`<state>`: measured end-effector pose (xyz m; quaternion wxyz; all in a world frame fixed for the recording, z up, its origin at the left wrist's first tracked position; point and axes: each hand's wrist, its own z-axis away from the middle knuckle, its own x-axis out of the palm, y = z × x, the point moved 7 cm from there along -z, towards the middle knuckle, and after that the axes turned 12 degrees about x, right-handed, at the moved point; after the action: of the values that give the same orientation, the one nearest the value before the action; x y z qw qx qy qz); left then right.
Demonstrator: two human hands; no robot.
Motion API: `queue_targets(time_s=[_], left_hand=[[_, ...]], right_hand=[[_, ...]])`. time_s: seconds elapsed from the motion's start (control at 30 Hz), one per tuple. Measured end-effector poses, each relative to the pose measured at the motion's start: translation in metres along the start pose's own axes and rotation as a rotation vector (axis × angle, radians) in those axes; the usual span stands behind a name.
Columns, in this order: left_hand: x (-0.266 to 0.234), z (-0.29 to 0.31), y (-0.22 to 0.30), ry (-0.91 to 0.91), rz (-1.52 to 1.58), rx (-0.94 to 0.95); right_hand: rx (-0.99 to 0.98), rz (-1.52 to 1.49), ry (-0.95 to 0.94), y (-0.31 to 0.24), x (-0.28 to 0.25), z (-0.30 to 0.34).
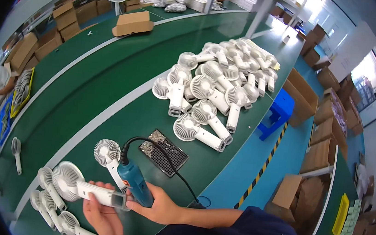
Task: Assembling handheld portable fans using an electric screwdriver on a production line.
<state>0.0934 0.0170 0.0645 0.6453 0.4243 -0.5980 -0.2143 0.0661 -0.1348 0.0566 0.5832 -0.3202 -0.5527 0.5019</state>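
Observation:
My left hand (103, 219) is wrapped round the handle of a white handheld fan (66, 180), its round grille pointing left. A clear greyish piece (119, 200) is at the handle's right end, by my right thumb. My right hand (161, 206) grips a teal electric screwdriver (136, 181) with a black cord; its tip is hidden. Behind the screwdriver lies another white fan (106, 151). A black perforated tray (172, 155) with small metal screws heaped on its upper left part sits just beyond. Several more fans (49, 199) lie left of my left hand.
A large heap of white fans (220, 81) covers the far right of the green bench (122, 80). An open cardboard box (133, 24) lies at the back. Right of the bench stand a blue stool (281, 107) and cartons (304, 96). Other people sit farther off.

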Motion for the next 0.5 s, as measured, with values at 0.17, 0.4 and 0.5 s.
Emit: queue_targets(time_s=[0.17,0.4,0.5], left_hand=[[0.022,-0.002,0.003,-0.165,-0.135,0.049],[0.036,0.003,-0.015,-0.077,-0.029,0.051],[0.049,0.018,-0.03,-0.124,-0.066,-0.032]], right_hand=[[0.061,-0.09,0.118,-0.004,-0.02,0.012],[0.172,-0.276,-0.126,0.022,-0.039,0.028],[0.261,-0.057,0.002,0.019,-0.039,0.03]])
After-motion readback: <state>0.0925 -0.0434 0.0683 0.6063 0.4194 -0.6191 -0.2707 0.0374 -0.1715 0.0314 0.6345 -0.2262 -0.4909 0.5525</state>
